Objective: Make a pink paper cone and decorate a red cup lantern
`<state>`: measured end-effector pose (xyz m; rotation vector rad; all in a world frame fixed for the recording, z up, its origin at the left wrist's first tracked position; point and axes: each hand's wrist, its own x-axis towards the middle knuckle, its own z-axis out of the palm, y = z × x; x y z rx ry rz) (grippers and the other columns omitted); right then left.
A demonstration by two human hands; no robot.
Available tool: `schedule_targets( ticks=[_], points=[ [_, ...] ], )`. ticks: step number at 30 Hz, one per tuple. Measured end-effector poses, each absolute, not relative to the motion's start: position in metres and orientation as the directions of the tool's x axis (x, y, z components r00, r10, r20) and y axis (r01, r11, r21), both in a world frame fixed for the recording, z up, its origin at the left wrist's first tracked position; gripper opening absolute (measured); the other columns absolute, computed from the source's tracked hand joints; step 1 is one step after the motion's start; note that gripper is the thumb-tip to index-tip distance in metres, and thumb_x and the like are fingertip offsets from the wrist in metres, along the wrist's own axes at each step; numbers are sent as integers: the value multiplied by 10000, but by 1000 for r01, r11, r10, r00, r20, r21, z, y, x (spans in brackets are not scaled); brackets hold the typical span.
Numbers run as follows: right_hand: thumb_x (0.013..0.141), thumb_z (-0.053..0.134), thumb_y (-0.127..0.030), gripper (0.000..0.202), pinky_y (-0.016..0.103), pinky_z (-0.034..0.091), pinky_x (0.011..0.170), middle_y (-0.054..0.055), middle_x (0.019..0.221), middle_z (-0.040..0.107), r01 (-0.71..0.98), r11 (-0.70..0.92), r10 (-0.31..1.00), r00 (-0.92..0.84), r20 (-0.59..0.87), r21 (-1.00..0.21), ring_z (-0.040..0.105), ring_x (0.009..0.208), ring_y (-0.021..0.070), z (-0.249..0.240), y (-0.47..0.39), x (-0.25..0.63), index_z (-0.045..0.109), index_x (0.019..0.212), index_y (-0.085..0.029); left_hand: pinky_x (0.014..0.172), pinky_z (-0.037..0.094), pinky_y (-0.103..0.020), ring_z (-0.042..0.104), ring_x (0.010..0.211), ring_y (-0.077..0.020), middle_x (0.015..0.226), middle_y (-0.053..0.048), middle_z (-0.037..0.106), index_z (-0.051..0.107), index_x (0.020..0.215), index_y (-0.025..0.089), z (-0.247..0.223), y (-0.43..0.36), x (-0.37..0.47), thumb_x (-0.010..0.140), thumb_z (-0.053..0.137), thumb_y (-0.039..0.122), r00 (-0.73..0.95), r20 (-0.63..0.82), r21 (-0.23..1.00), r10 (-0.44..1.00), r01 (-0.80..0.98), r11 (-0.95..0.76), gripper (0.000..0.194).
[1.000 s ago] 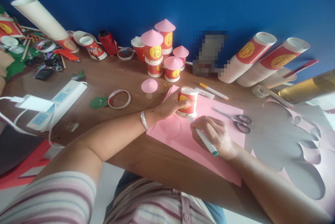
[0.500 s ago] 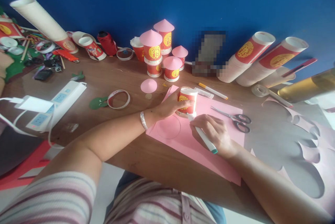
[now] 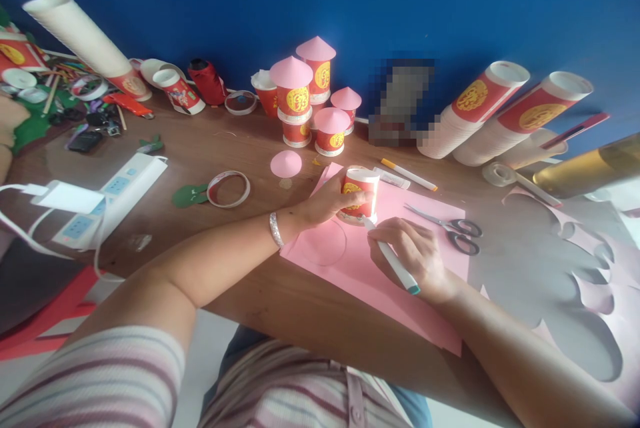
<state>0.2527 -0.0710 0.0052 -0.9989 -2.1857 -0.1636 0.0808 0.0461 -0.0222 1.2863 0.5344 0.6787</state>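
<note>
My left hand (image 3: 327, 203) grips a red paper cup (image 3: 359, 193) with a yellow emblem, which stands upside down on pink paper (image 3: 385, 275). A white marker (image 3: 397, 265) with a green end is held in my right hand (image 3: 413, 255), its tip close to the cup's lower rim. Left of the cup's base, a round outline is drawn on the paper. Scissors (image 3: 453, 228) lie on the paper to the right of the cup. Behind it are a small white tube (image 3: 391, 179) and a yellow-and-white marker (image 3: 409, 175).
Red cups with pink cone tops (image 3: 296, 98) stand near the blue wall. Stacked cups (image 3: 480, 105) lean at the right, beside tape (image 3: 500, 174) and paper scraps (image 3: 613, 308). A power strip (image 3: 113, 198) and paper ring (image 3: 229, 189) are at the left.
My right hand and the marker have shifted slightly right along the cup's base. My left hand still holds the cup in the same spot.
</note>
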Motion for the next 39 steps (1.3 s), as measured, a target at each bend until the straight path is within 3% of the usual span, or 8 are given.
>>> schedule_targets(
  ticks=[17, 26, 39],
  points=[
    [874, 540, -2, 217, 230, 428, 511, -16, 724, 590, 702, 694, 605, -450, 657, -158, 516, 562, 100, 4, -72, 252, 540, 937, -209, 834, 487, -305, 569, 950, -174, 1060, -64, 617, 579, 1149, 173, -22, 46, 81, 809, 755, 412, 701, 6, 975, 713, -163, 152, 451],
    [889, 567, -6, 203, 248, 468, 540, 11, 774, 614, 691, 703, 610, -467, 640, -165, 570, 597, 117, 6, -71, 254, 545, 981, -186, 792, 468, -279, 548, 887, -150, 983, -37, 578, 569, 1098, 168, -25, 48, 81, 800, 776, 388, 699, 19, 967, 715, -195, 165, 424],
    [834, 574, 27, 257, 238, 400, 515, -27, 716, 577, 740, 661, 589, -407, 698, -126, 508, 568, 106, 0, -70, 251, 520, 917, -210, 785, 488, -280, 564, 876, -143, 962, -34, 588, 583, 1080, 166, -27, 48, 82, 794, 782, 379, 703, 26, 958, 710, -221, 184, 408]
  ],
)
